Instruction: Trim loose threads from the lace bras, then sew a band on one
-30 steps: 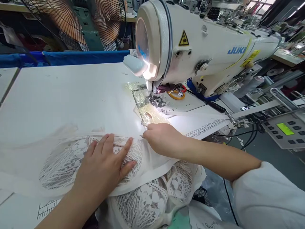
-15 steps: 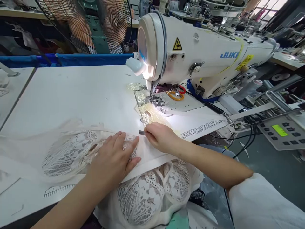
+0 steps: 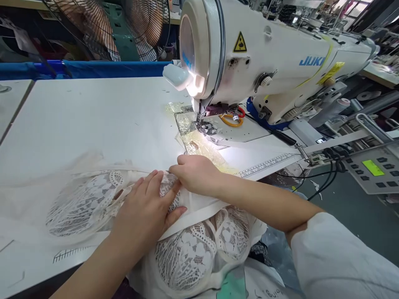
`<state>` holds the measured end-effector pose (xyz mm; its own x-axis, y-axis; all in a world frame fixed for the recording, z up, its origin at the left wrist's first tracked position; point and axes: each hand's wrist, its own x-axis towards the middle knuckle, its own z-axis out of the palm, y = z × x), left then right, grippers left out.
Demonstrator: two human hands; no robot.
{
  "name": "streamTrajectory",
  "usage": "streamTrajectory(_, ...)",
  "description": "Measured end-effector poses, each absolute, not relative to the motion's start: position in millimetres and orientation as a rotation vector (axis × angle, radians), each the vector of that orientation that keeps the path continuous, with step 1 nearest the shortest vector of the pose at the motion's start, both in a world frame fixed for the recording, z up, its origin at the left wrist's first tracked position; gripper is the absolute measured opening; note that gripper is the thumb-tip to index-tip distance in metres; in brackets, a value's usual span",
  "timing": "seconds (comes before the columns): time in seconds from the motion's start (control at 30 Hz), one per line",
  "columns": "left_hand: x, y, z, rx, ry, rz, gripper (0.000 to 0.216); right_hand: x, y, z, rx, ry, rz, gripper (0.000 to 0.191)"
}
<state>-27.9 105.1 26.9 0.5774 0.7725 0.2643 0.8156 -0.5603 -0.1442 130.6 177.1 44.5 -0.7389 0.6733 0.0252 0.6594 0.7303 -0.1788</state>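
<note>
A white lace bra [image 3: 84, 203] lies on the sewing table, its sheer edge spread out to the left. My left hand [image 3: 146, 203] rests flat on it, fingers extended and thumb apart, pressing the lace down. My right hand [image 3: 198, 174] is closed just beside the left fingertips, at the upper edge of the fabric. It grips a small, dark metal tool, now mostly hidden; its exact kind does not show. More white lace cups [image 3: 187, 257] hang over the table's front edge below my hands.
A white JUKI sewing machine [image 3: 271, 54] stands behind my right hand, its lamp lit over the needle. Scissors with orange and red handles [image 3: 232, 121] lie by the machine bed. A control panel [image 3: 374, 168] is at the right; a fan [image 3: 124, 29] stands beyond the table.
My right hand has moved left with the metal tool, up to the left fingertips. The left hand stays on the lace. The camera view has shifted slightly.
</note>
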Motion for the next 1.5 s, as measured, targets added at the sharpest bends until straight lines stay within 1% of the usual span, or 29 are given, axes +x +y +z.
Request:
streamTrajectory(0.2,-28.8,105.4,25.3,-2.562,-1.303,-0.259,0.045,153.4,169.9,63.1,-1.2,-2.937,0.229,0.018)
streamTrajectory(0.3,-29.4,105.6,24.5,-2.561,-1.307,-0.274,0.044,157.0,169.6,61.0,-1.238,-2.826,0.207,0.023)
streamTrajectory(0.43,-28.5,105.9,25.3,-2.561,-1.326,-0.252,0.044,149.2,172.8,51.3,-1.188,-2.78,0.27,0.027)
streamTrajectory(0.67,-28.2,105.6,26.9,-2.568,-1.315,-0.224,0.045,133.6,180.7,39.5,-1.09,-2.808,0.264,0.019)
streamTrajectory(0.87,-27.6,106.2,27.1,-2.584,-1.31,-0.235,0.043,144.2,174.4,61.2,-1.105,-2.949,0.329,0.016)
streamTrajectory(0.97,-27.5,106.5,27.7,-2.583,-1.293,-0.248,0.043,155.7,169.4,65.1,-1.14,-2.933,0.274,0.018)
streamTrajectory(1.07,-27.9,106.8,27.8,-2.572,-1.282,-0.261,0.043,161.3,167.7,59.8,-1.183,-2.833,0.22,0.022)
streamTrajectory(1.17,-28.0,107.0,27.8,-2.565,-1.276,-0.26,0.043,158.3,169.8,52.2,-1.183,-2.795,0.26,0.025)
streamTrajectory(1.5,-29.0,108.2,25.4,-2.587,-1.292,-0.208,0.046,158.9,172.4,40.1,-1.09,-2.833,0.257,0.022)
